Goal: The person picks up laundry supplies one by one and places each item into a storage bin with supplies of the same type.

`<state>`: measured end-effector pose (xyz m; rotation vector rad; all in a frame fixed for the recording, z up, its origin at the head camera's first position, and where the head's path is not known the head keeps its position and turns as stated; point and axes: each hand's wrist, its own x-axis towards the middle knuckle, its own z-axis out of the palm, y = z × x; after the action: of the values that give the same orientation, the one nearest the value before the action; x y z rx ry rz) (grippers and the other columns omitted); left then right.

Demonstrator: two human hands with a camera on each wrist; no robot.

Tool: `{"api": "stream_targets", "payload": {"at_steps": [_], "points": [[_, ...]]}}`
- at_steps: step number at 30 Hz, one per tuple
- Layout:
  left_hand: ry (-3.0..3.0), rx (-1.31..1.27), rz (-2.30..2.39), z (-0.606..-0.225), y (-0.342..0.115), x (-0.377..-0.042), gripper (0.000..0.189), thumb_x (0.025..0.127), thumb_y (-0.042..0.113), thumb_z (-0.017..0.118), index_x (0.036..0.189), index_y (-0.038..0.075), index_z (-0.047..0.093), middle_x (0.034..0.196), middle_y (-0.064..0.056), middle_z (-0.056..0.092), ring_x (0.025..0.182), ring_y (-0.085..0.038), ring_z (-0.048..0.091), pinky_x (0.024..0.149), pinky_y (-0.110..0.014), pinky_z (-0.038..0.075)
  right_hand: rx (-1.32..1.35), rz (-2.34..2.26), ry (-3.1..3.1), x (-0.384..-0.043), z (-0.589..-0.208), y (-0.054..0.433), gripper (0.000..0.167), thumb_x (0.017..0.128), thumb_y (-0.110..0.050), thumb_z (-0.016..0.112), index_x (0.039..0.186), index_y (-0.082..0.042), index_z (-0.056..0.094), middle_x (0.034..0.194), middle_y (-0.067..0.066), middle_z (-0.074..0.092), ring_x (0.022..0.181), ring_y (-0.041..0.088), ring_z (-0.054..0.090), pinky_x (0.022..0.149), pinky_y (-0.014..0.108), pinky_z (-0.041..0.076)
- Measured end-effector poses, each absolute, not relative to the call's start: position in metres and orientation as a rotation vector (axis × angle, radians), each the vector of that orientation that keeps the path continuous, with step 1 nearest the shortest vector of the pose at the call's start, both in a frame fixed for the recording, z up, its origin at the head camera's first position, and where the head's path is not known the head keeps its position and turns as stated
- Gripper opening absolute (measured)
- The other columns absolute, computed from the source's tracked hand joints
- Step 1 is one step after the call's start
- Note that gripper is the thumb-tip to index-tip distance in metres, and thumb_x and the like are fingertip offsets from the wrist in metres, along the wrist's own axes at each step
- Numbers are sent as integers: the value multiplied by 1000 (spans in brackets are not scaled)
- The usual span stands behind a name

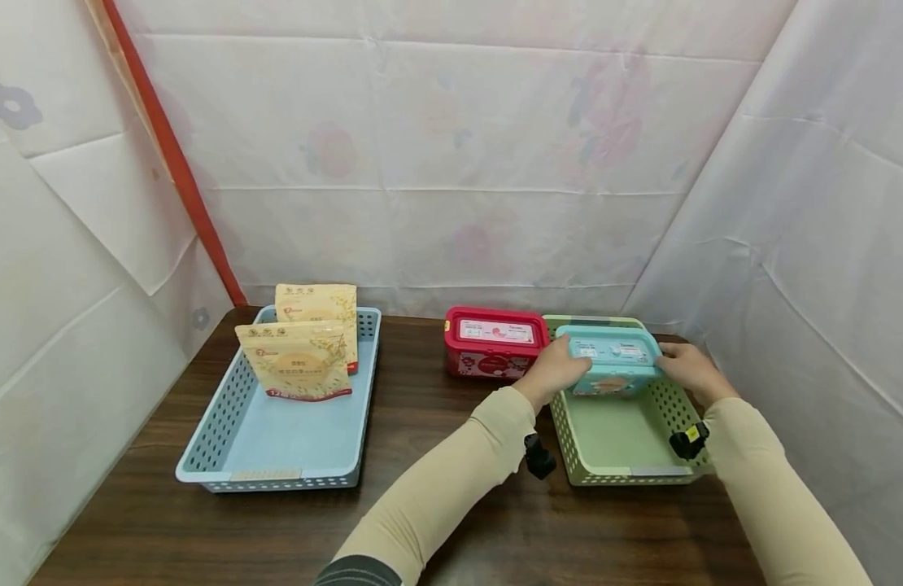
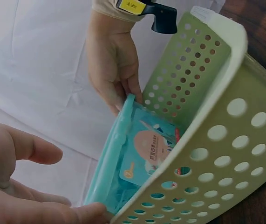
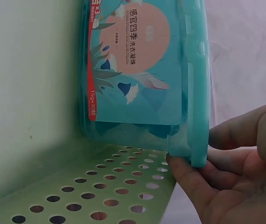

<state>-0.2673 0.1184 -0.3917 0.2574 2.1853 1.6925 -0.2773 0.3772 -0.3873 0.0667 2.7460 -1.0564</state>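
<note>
A teal lidded box of laundry capsules (image 1: 614,382) sits low in the back half of the green basket (image 1: 608,470), its lid near rim height. My right hand (image 1: 691,371) pinches the lid's rim at the box's right end, as the right wrist view shows up close. At the left end, my left hand (image 1: 556,370) touches the lid. In the left wrist view its fingers (image 2: 39,147) are spread and fairly straight, one tip at the lid's corner and another held off the lid.
A red lidded box (image 1: 488,365) stands just left of the green basket. Farther left, a light-blue basket (image 1: 305,439) holds two yellow pouches (image 1: 299,358) upright at its back. White cloth (image 1: 451,163) hangs behind and at both sides of the dark wooden table (image 1: 415,407).
</note>
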Motion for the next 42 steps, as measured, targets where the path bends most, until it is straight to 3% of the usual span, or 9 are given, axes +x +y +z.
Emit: {"api": "stream_targets", "payload": {"at_steps": [7, 11, 15, 22, 33, 42], "points": [[2136, 263, 1734, -389, 116, -266, 69, 100, 24, 58, 159, 9, 25, 161, -7, 29, 146, -26, 29, 112, -49, 36, 57, -1026, 2736, -277, -386, 375, 60, 106, -19, 37, 148, 21, 20, 126, 31, 51, 96, 31, 50, 77, 38, 42], [2155, 268, 1735, -387, 116, -265, 68, 101, 25, 57, 159, 8, 26, 161, -8, 30, 146, -27, 31, 112, -48, 36, 50, -1034, 2696, -275, -381, 375, 65, 108, -24, 35, 148, 21, 14, 144, 41, 34, 121, 45, 44, 95, 53, 43], [2155, 256, 1731, -385, 116, -265, 68, 101, 27, 57, 159, 8, 27, 160, -7, 31, 145, -27, 31, 112, -48, 36, 60, -1023, 2653, -273, -378, 375, 69, 109, -28, 33, 150, 20, 6, 152, 43, 15, 138, 55, 25, 107, 64, 31], [2140, 251, 1733, -385, 114, -265, 69, 99, 29, 58, 158, 8, 29, 159, -7, 33, 144, -26, 33, 112, -48, 35, 51, -963, 2636, -271, -370, 373, 74, 109, -35, 33, 151, 18, 4, 154, 43, 5, 140, 60, 13, 109, 68, 24], [2138, 317, 1711, -380, 106, -265, 69, 99, 36, 56, 157, 6, 32, 159, -8, 33, 144, -27, 33, 113, -49, 34, -6, -906, 2674, -265, -359, 370, 77, 109, -39, 32, 151, 18, 2, 154, 43, 3, 139, 61, 9, 109, 70, 20], [2142, 338, 1693, -377, 101, -265, 68, 99, 36, 56, 157, 7, 33, 159, -7, 34, 144, -26, 34, 112, -49, 35, -38, -927, 2732, -261, -354, 363, 83, 107, -50, 29, 154, 12, 1, 157, 39, 3, 141, 60, 9, 109, 71, 19]]}}
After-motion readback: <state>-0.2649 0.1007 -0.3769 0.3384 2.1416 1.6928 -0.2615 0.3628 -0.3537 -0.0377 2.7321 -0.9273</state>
